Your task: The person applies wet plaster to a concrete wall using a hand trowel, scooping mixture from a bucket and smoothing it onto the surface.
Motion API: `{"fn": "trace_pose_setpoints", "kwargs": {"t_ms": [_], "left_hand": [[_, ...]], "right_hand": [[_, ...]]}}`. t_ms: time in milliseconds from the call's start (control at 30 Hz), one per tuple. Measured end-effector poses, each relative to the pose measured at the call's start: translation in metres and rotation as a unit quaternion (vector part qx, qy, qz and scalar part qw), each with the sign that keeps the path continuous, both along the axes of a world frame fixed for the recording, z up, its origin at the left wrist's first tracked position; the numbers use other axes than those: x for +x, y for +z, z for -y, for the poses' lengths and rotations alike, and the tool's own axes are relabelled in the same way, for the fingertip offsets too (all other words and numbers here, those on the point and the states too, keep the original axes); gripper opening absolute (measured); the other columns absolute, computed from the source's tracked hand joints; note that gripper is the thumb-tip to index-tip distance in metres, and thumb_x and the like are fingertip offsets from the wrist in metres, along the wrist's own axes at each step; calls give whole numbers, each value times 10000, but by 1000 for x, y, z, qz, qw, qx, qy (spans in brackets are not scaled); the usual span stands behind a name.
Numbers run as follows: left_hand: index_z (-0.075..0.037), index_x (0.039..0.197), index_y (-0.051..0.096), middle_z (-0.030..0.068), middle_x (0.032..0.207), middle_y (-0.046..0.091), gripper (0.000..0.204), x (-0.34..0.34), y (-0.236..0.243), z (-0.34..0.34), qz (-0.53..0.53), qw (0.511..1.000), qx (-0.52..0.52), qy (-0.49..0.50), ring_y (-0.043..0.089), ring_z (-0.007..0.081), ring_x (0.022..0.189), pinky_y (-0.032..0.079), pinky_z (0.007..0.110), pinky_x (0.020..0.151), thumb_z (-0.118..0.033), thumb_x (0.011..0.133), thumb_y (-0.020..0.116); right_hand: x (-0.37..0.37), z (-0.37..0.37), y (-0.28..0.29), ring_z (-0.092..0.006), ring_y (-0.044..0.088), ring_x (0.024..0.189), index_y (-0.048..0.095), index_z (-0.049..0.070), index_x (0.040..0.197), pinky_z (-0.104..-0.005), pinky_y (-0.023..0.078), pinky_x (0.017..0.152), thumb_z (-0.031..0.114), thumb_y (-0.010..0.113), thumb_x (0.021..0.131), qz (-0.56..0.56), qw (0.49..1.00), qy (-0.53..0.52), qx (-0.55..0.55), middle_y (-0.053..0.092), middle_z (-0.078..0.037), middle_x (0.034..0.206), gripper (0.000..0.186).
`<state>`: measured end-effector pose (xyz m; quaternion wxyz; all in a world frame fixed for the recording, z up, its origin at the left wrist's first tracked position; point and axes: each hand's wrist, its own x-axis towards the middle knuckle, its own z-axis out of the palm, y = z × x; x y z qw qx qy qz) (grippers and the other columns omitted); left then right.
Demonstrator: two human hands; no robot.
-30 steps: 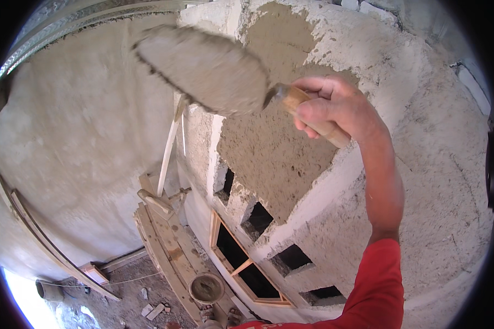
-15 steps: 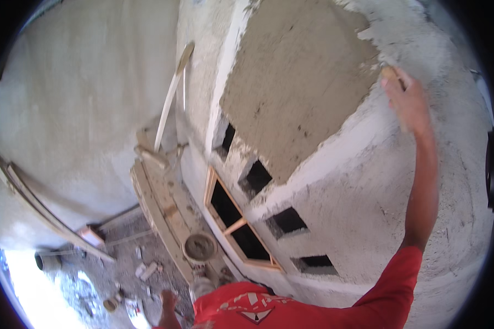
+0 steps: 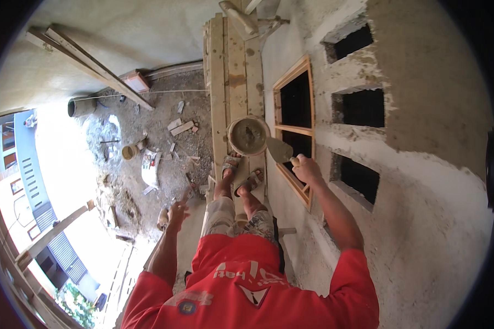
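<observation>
1. Fingers of the right hand (image 3: 308, 170) clamped on the handle of a trowel (image 3: 280, 149), with its blade directed forward and left of them.
2. Just past the blade, ahead and left of the right fingers: a round bucket (image 3: 230, 137) with grey mortar (image 3: 250, 135) inside. Cannot tell whether blade and rim touch.
3. Beside the right fingers and reaching ahead of them: a wooden window frame (image 3: 294, 130), dark within.
4. Left of the right fingers: sandalled feet (image 3: 249, 182) on scaffold planks (image 3: 218, 71) running well ahead.
5. Right of the right fingers: squarish dark openings (image 3: 359, 108) in a wall, with a broad patch of brownish plaster (image 3: 433, 82) beyond.
6. Well left of the right fingers: the left hand (image 3: 178, 213), lowered. Cannot tell whether its fingers are apart or closed on something.
7. Ahead and left of the left fingers: a white sack (image 3: 150, 167), then a yellowish pail (image 3: 130, 152), on rubble-strewn ground (image 3: 164, 129).
8. Farthest ahead and left: long boards (image 3: 93, 68) at a slant.
</observation>
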<state>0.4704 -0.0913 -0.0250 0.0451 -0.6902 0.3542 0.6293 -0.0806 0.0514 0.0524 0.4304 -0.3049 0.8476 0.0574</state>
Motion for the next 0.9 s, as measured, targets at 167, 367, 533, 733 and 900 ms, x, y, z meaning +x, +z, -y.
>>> {"fn": "trace_pose_setpoints", "kwargs": {"t_ms": [167, 367, 533, 733, 900], "left_hand": [[-8, 1260, 552, 150, 993, 655, 425, 86, 13, -15, 144, 988, 17, 46, 665, 240, 687, 539, 338, 590, -236, 906, 603], [4, 1314, 524, 183, 1039, 683, 438, 154, 19, -67, 248, 964, 80, 53, 691, 258, 738, 555, 347, 636, -214, 936, 569], [-40, 1331, 519, 163, 1072, 690, 446, 170, -4, -99, 225, 965, 101, 87, 706, 285, 756, 546, 393, 666, -242, 941, 594], [3, 1297, 533, 134, 1027, 684, 431, 152, -18, -100, 207, 968, 113, 90, 704, 244, 794, 559, 326, 690, -215, 936, 619], [-19, 1301, 537, 118, 1010, 675, 409, 158, -18, -110, 229, 961, 124, 91, 699, 242, 790, 547, 329, 672, -205, 944, 608]], "right_hand": [[33, -2, -189, -357, 689, 994, 594, 0, 1197, -462, 566, 826, 245, 561, 983, 23, 996, 14, 80, 700, -204, 1046, 326], [48, 22, -340, -341, 707, 910, 641, -10, 1068, -438, 582, 756, 243, 534, 1011, 19, 994, 53, 92, 705, -193, 979, 281], [78, 54, -409, -399, 683, 1010, 634, -16, 1130, -474, 563, 846, 212, 594, 938, 43, 998, -4, 47, 693, -240, 1054, 301], [106, 48, -466, -389, 689, 946, 600, 23, 1197, -484, 562, 817, 245, 565, 954, -28, 993, -61, -100, 703, -216, 998, 331], [128, 0, -474, -388, 695, 875, 578, 59, 1239, -485, 567, 762, 253, 627, 908, -52, 978, -59, -194, 704, -203, 941, 386]]}}
